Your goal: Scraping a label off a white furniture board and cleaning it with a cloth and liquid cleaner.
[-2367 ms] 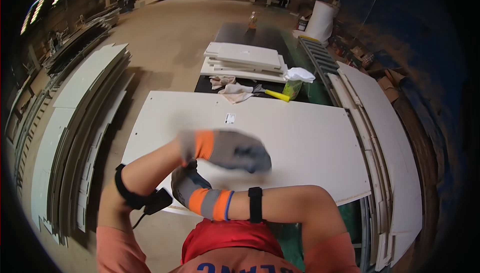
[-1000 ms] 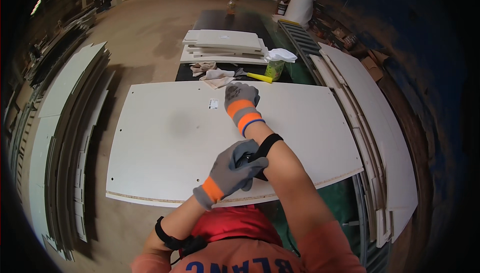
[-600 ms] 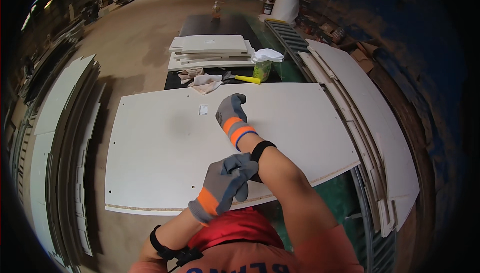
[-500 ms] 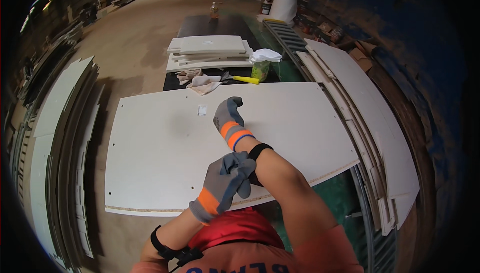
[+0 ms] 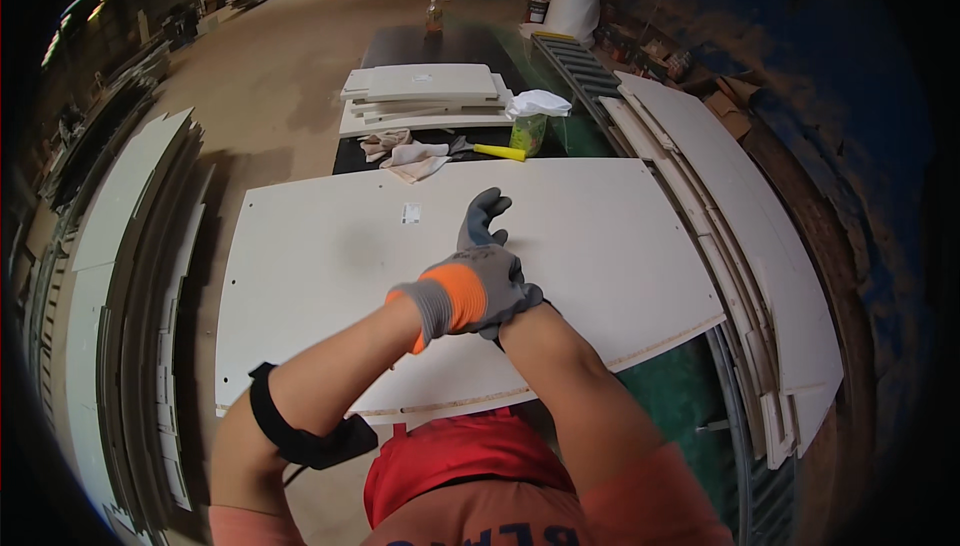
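Note:
A large white panel [image 5: 300, 276] lies flat in front of me on a dark workbench. My right hand [image 5: 484, 220], in a grey glove, is stretched out over the panel's middle with its fingers apart and pointing away from me, holding nothing. My left hand [image 5: 470, 296], in a grey glove with an orange cuff, is closed around my right wrist at the glove's cuff. A small label [image 5: 411, 213] is stuck on the panel just left of my right hand. A black strap sits near my left elbow.
Behind the panel lie rags [image 5: 405, 154], a yellow-handled tool [image 5: 497, 152], a green container under a white cloth [image 5: 530, 121] and a stack of white boards [image 5: 420, 96]. More boards are stacked at left [image 5: 130, 246] and right [image 5: 720, 216]. A white roll [image 5: 575, 1] stands far back.
My left hand has slid up from my right forearm onto the wrist, covering the orange cuff. My right hand has stayed stretched out over the panel.

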`<state>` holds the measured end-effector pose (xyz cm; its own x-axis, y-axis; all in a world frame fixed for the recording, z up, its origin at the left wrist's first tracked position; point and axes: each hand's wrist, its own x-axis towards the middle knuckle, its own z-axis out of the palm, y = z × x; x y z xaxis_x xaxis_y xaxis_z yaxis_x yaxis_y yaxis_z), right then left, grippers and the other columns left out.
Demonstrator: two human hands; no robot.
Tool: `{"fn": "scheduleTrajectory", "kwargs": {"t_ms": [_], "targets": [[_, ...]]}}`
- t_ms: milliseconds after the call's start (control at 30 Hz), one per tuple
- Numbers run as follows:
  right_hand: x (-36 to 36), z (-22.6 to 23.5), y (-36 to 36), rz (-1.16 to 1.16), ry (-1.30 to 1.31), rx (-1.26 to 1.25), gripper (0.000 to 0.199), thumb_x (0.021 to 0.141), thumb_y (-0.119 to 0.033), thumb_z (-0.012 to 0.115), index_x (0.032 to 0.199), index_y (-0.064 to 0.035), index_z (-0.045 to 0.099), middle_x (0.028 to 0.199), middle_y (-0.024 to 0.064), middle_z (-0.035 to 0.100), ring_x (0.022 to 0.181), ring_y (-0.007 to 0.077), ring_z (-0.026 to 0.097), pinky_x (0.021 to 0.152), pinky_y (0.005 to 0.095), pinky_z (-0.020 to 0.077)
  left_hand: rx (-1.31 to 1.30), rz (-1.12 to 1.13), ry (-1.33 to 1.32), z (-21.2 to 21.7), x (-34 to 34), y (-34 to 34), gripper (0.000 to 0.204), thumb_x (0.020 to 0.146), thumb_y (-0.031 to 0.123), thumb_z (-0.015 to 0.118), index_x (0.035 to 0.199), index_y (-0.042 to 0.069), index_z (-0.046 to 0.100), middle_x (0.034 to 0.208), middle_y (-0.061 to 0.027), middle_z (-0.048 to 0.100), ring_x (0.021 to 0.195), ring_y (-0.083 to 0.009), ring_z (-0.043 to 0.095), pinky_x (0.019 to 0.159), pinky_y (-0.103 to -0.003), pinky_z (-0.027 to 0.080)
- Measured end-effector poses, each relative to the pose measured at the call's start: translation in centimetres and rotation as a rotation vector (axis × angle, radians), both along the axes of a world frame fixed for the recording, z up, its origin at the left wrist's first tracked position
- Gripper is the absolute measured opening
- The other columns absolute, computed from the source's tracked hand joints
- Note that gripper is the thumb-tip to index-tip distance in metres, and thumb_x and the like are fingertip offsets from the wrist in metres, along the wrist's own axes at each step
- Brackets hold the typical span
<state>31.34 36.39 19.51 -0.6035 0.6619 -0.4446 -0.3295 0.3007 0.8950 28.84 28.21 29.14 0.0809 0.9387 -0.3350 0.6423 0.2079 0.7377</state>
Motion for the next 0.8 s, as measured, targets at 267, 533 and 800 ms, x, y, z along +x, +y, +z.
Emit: {"fn": "scheduleTrajectory", "kwargs": {"t_ms": [267, 533, 800], "targets": [[2.6, -3.0, 7.4, -0.26, 0.105, 0.225, 0.036, 0.091, -0.021, 0.056, 0.123, -0.0044, 0.058, 0.112, 0.0193, 0.066, 0.107, 0.04, 0.059, 0.096, 0.0622, 0.0385, -0.028, 0.085, -0.194, 0.3, 1.8, -0.3, 0.021, 0.085, 0.018, 0.061, 0.091, -0.002, 0.059, 0.07, -0.0054, 0.058, 0.048, -0.0124, 0.053, 0.046, -0.026, 0.043], [4.0, -0.7, 5.5, -0.386, 0.26, -0.039, 0.03, 0.092, -0.02, 0.054, 0.12, -0.0099, 0.061, 0.11, 0.0176, 0.066, 0.103, 0.0351, 0.063, 0.092, 0.0589, 0.0411, -0.063, 0.016, -0.717, 0.6, 2.9, -2.1, 0.005, 0.083, 0.013, 0.06, 0.079, 0.009, 0.059, 0.06, 0.002, 0.044, 0.044, -0.0072, 0.036, 0.041, -0.024, 0.028], [0.4, 1.0, 8.7, -0.535, 1.303, -0.434, 0.017, 0.086, -0.022, 0.06, 0.096, -0.0224, 0.073, 0.091, -0.002, 0.072, 0.083, 0.0201, 0.069, 0.063, 0.0426, 0.0461, 0.144, 0.119, -0.496, -2.2, 1.1, -1.6, 0.024, 0.088, 0.025, 0.059, 0.097, 0.003, 0.06, 0.073, -0.0028, 0.06, 0.054, -0.0095, 0.052, 0.052, -0.022, 0.044]]}}
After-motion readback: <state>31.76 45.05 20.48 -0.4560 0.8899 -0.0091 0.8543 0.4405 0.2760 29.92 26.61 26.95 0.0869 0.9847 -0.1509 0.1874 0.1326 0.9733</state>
